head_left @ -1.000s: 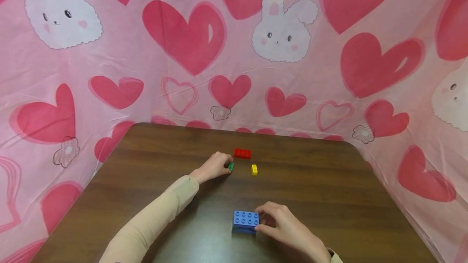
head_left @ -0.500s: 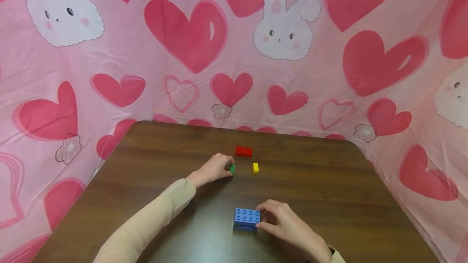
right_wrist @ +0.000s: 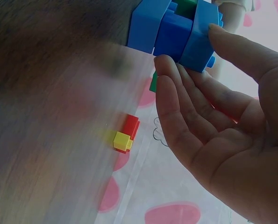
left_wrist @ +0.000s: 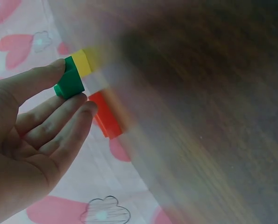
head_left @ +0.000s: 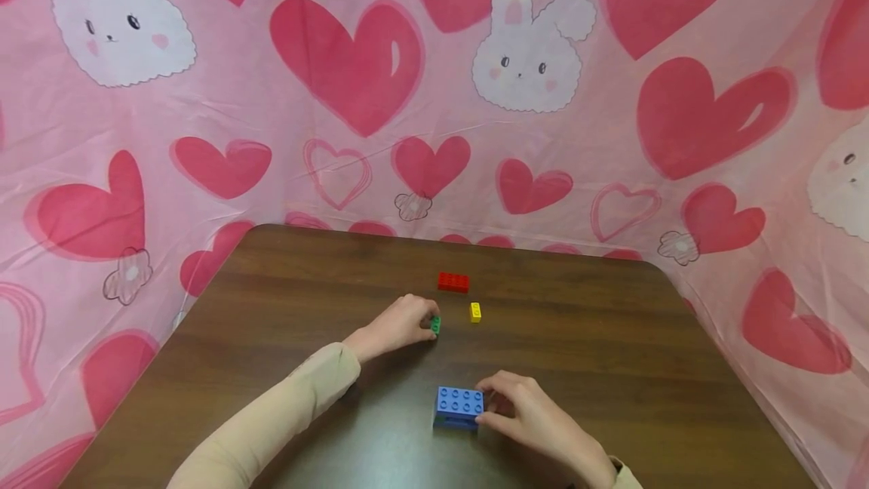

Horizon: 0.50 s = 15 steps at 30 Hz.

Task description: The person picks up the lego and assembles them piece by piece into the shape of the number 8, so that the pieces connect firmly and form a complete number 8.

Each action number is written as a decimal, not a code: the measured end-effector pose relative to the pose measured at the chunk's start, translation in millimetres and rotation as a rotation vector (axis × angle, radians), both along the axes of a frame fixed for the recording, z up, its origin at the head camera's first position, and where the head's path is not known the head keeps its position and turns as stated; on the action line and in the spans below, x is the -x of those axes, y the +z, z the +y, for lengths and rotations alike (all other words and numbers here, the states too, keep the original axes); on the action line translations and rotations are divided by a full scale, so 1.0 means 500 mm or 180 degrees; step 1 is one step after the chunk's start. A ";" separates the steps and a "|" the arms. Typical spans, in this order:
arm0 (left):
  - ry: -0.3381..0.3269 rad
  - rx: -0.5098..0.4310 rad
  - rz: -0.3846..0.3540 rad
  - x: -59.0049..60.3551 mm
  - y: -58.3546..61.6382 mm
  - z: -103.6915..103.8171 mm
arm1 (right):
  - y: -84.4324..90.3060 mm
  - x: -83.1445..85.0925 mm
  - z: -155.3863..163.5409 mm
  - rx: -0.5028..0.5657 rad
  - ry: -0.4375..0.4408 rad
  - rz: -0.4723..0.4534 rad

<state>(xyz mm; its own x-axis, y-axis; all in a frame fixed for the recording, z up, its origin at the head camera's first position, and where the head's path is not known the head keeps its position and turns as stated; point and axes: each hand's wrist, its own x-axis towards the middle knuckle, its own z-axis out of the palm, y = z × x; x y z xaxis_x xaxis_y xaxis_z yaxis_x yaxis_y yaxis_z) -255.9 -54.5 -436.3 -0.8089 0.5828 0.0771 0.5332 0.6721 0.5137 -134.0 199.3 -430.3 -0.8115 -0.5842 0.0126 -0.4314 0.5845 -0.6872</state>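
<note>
My left hand (head_left: 397, 325) pinches a small green toy brick (left_wrist: 72, 80) between thumb and fingers, left of the yellow brick (head_left: 475, 312) in the head view. Nearer to me stands a stack of blue bricks (head_left: 459, 402), with a studded top. In the right wrist view, the stack has a blue layer above and below, with a smaller blue brick (right_wrist: 174, 37) and some green (right_wrist: 185, 8) between them. My right hand (head_left: 536, 417) holds the stack's right end, thumb and fingertips against it. The stack's far side is hidden.
A red brick (head_left: 453, 282) lies towards the back of the brown wooden table (head_left: 597, 338), just beyond the yellow one. A pink cloth (head_left: 434, 112) printed with hearts and rabbits hangs around the table's back and sides.
My left hand has drawn the green brick nearer to me and slightly right, away from the red brick. My right hand and the blue stack stay in place.
</note>
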 end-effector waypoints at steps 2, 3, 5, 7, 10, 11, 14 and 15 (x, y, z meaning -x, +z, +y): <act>0.0000 0.0014 -0.0003 -0.007 0.001 0.001 | -0.001 0.000 0.000 -0.0014 -0.0010 -0.0006; -0.0007 0.0022 0.0008 -0.011 0.001 0.001 | -0.001 0.001 0.000 -0.0021 -0.0008 -0.0006; -0.0013 0.0041 0.0018 -0.019 0.002 0.000 | -0.002 0.000 -0.001 -0.0037 -0.0020 -0.0025; -0.0040 0.0083 0.0062 -0.026 0.003 -0.001 | -0.003 0.000 -0.001 -0.0050 -0.0029 -0.0041; -0.0079 0.0116 0.0132 -0.036 0.003 -0.003 | -0.004 0.000 -0.001 -0.0057 -0.0047 -0.0053; -0.0089 0.0119 0.0146 -0.040 0.003 -0.004 | -0.005 0.001 -0.001 -0.0056 -0.0041 -0.0043; -0.0107 0.0102 0.0159 -0.051 0.004 -0.008 | -0.004 0.000 0.000 -0.0050 -0.0044 -0.0051; -0.0115 0.0092 0.0156 -0.054 0.004 -0.009 | -0.004 0.000 0.001 -0.0049 -0.0050 -0.0060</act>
<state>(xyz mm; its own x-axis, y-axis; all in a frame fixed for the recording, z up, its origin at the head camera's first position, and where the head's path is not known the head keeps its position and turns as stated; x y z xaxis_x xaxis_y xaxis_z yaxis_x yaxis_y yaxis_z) -228.7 -59.3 -434.4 -0.7830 0.6141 0.0987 0.5814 0.6663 0.4670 -134.2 199.7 -432.3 -0.8206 -0.5713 -0.0118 -0.4091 0.6017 -0.6860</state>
